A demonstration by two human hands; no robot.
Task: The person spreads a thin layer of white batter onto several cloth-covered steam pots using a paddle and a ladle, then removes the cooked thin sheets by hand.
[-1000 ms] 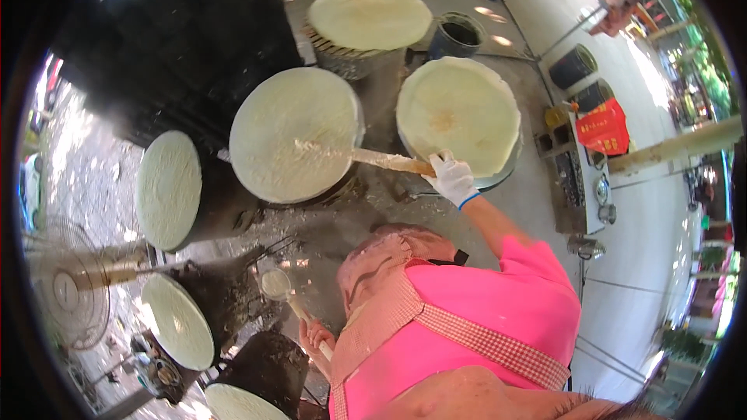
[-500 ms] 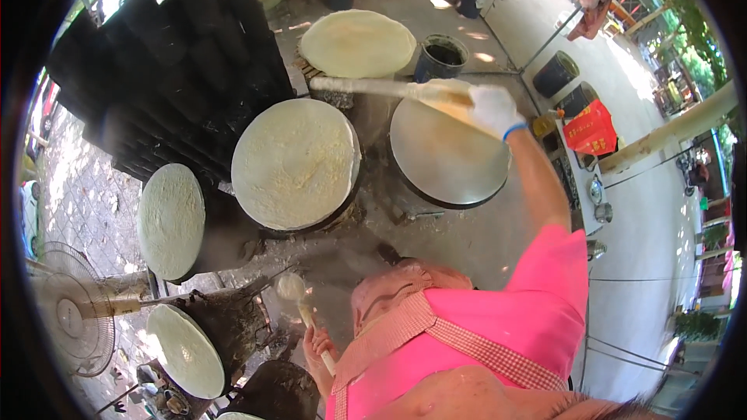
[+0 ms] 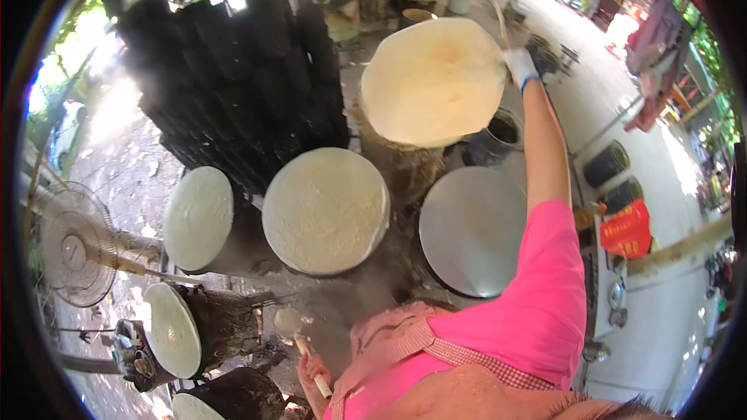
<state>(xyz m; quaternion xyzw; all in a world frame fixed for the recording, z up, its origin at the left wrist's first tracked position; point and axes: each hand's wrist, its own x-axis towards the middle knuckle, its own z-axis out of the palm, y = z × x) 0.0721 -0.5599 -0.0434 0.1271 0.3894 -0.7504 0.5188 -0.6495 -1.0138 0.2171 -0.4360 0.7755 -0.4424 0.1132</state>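
Beyond the bare griddle (image 3: pixel 471 229), up and left of it, a large round flatbread sheet (image 3: pixel 432 82) lies over a drum-like stand (image 3: pixel 401 154); whether it rests fully flat I cannot tell. At the sheet's right edge, also beyond the griddle, the white-gloved right hand (image 3: pixel 521 68) has its fingers closed round a long thin wooden stick (image 3: pixel 500 19); whether they also pinch the sheet is unclear. Low and left of the griddle, the bare left hand (image 3: pixel 313 369) grasps a ladle (image 3: pixel 289 321) by its handle.

The sheet looks thin, so a tug from one side could tear or fold it. Its lower right edge comes near a dark bucket (image 3: pixel 486 146) just beyond the griddle; a slip that way could dirty the rim. If the griddle is hot, as the haze suggests, a dropped right forearm could get burnt. Left of it, the batter-coated griddle (image 3: pixel 327 210) could overcook if both hands stay occupied.
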